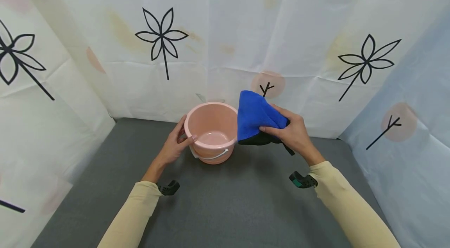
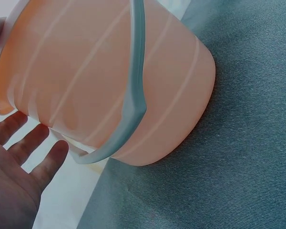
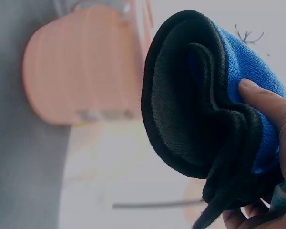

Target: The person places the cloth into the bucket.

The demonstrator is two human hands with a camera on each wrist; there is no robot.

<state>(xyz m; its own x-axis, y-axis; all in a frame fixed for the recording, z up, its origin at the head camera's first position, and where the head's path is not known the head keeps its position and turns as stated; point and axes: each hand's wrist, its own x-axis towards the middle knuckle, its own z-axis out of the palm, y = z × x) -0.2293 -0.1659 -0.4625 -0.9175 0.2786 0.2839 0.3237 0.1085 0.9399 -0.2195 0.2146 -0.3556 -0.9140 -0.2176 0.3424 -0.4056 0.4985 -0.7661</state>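
Note:
A pink plastic bucket (image 1: 214, 152) stands upright on the grey surface, its grey-white handle (image 2: 136, 102) hanging down at the front. My left hand (image 1: 173, 144) grips the bucket's left rim, the thumb over the edge and the fingers along the outside wall. In my right hand (image 1: 293, 131) is a folded cloth (image 1: 254, 117), blue on one side and dark grey on the other, pinched between thumb and fingers. The cloth is held up just right of the bucket's rim. Its dark edging and a dangling dark strip (image 3: 217, 205) show in the right wrist view.
The dark grey tabletop (image 1: 225, 209) extends in front of the bucket. White curtains (image 1: 225, 45) printed with black leaf shapes rise behind it and on both sides. Each wrist wears a dark band (image 1: 169, 188).

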